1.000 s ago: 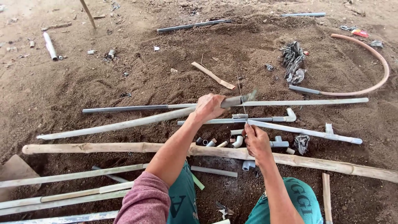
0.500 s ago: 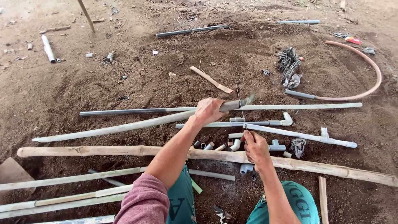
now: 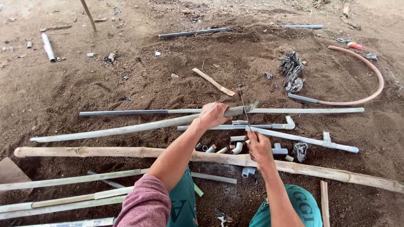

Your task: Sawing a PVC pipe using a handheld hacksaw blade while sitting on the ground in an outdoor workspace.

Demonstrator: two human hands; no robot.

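My left hand [image 3: 213, 114] grips a long pale grey pipe [image 3: 126, 128] near its right end, holding that end a little off the dirt. My right hand [image 3: 257, 145] pinches the near end of a thin hacksaw blade [image 3: 243, 108], which runs away from me across the pipe's end. Just beyond lie a long dark and grey pipe [image 3: 294, 111] and a shorter pipe with an elbow fitting [image 3: 288, 122]. Several small white pipe fittings [image 3: 237, 147] lie scattered below my hands.
A long bamboo pole [image 3: 336, 172] crosses the ground before my knees. More pipes [image 3: 63, 181] lie at the lower left. An orange hose [image 3: 372, 69] curves at the right, near crumpled dark plastic [image 3: 292, 71]. A wooden slat [image 3: 213, 82] and pipe offcuts [image 3: 47, 46] lie farther off.
My right hand has drawn slightly back toward me with the blade. My left hand keeps its grip on the pipe.
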